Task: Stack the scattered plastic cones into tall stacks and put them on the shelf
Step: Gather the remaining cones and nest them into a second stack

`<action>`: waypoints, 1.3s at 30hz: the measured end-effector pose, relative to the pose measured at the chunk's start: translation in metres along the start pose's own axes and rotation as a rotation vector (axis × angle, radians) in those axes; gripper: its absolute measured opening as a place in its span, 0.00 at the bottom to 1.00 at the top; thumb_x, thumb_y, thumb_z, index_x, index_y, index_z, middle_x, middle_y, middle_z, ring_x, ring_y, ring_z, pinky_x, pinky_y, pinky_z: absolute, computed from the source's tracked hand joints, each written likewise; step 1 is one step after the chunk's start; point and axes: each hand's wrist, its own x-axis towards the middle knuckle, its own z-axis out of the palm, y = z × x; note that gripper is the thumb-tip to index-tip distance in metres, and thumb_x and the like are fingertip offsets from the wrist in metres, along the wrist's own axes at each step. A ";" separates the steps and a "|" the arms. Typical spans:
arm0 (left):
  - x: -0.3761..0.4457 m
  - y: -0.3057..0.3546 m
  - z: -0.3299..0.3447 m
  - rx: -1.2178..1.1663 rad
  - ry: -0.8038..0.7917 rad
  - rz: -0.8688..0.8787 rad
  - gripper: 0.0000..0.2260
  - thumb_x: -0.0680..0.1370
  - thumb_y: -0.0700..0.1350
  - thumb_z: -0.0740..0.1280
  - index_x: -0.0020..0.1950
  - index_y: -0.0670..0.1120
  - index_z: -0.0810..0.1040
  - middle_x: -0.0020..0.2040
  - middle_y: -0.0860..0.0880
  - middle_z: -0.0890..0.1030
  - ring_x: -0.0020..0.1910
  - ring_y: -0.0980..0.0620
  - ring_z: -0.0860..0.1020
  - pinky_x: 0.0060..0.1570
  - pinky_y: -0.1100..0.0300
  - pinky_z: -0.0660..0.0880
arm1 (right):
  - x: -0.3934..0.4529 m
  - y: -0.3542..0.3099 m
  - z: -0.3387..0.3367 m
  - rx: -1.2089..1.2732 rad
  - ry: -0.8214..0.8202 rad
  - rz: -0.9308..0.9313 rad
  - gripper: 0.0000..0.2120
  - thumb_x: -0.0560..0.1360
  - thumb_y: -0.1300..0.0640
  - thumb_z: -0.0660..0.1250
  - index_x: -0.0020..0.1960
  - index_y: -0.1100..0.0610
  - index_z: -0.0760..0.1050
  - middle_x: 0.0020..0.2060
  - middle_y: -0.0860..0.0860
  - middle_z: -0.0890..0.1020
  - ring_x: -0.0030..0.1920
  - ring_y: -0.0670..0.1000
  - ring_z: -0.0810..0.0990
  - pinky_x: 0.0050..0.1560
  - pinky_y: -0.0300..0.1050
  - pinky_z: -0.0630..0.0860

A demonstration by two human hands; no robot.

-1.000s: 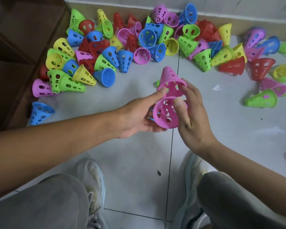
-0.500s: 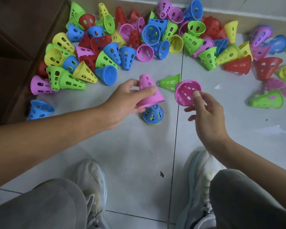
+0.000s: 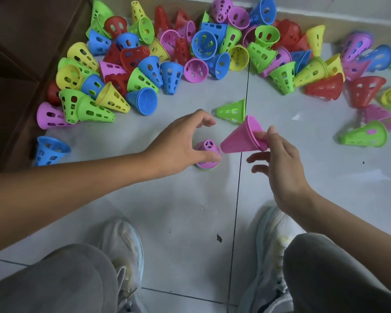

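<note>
Since half a second earlier, my left hand (image 3: 185, 141) released the pink cone onto the floor stack (image 3: 207, 155), fingers loosely spread; my right hand (image 3: 278, 159) pinched another pink cone (image 3: 242, 138), tilted. Misaligned tip could've toppled the stack.

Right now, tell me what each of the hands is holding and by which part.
Right hand pinches a pink cone by its wide rim. Left hand holds nothing; its thumb touches the pink-topped stack on the floor.

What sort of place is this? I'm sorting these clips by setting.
Probably an indoor room, worked at floor level: a pale tiled floor meets a wall, a dark wooden shelf unit stands at the left, and plastic cones lie heaped on the tiles.
</note>
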 end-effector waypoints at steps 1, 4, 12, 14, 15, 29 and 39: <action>-0.002 0.002 0.001 -0.002 0.007 0.015 0.29 0.68 0.55 0.80 0.64 0.55 0.73 0.63 0.61 0.76 0.66 0.61 0.72 0.68 0.56 0.71 | -0.001 -0.001 0.000 0.027 -0.038 0.018 0.22 0.84 0.43 0.53 0.55 0.55 0.80 0.48 0.51 0.81 0.39 0.52 0.80 0.39 0.48 0.75; -0.006 0.010 0.003 -0.027 0.011 0.049 0.32 0.67 0.58 0.80 0.68 0.55 0.72 0.65 0.62 0.76 0.67 0.61 0.71 0.68 0.56 0.70 | -0.004 -0.003 0.003 0.093 -0.152 0.063 0.28 0.83 0.39 0.51 0.58 0.57 0.80 0.50 0.55 0.82 0.40 0.52 0.80 0.40 0.47 0.76; -0.006 0.018 0.002 -0.217 0.075 0.027 0.26 0.71 0.50 0.79 0.66 0.49 0.76 0.51 0.57 0.83 0.50 0.56 0.82 0.55 0.58 0.78 | -0.005 -0.010 0.006 0.179 -0.346 0.118 0.32 0.81 0.35 0.48 0.59 0.58 0.79 0.45 0.51 0.82 0.42 0.53 0.80 0.41 0.48 0.76; -0.008 0.012 -0.001 -0.250 0.096 0.028 0.24 0.72 0.49 0.79 0.65 0.49 0.76 0.51 0.54 0.84 0.50 0.53 0.82 0.54 0.55 0.79 | -0.005 -0.011 0.003 0.158 -0.364 0.106 0.29 0.81 0.36 0.49 0.57 0.56 0.80 0.46 0.51 0.82 0.43 0.53 0.80 0.43 0.49 0.76; -0.009 0.009 -0.003 -0.265 0.104 0.027 0.24 0.72 0.50 0.79 0.65 0.49 0.77 0.51 0.53 0.84 0.51 0.52 0.83 0.55 0.52 0.80 | -0.005 -0.011 0.002 0.142 -0.370 0.103 0.29 0.81 0.37 0.49 0.57 0.55 0.80 0.48 0.51 0.83 0.44 0.53 0.81 0.44 0.50 0.76; -0.022 -0.029 -0.027 0.192 0.101 0.022 0.25 0.70 0.45 0.78 0.66 0.56 0.79 0.53 0.53 0.77 0.49 0.54 0.77 0.51 0.62 0.75 | 0.006 0.004 -0.012 -0.045 -0.206 0.096 0.23 0.84 0.42 0.52 0.60 0.56 0.78 0.54 0.52 0.85 0.44 0.54 0.84 0.45 0.51 0.78; -0.003 -0.027 -0.017 0.116 0.030 -0.001 0.26 0.68 0.57 0.79 0.64 0.53 0.79 0.55 0.58 0.80 0.46 0.60 0.76 0.49 0.65 0.73 | 0.020 0.010 -0.013 -0.129 -0.139 0.123 0.12 0.83 0.50 0.62 0.58 0.56 0.79 0.52 0.50 0.85 0.41 0.51 0.84 0.43 0.47 0.78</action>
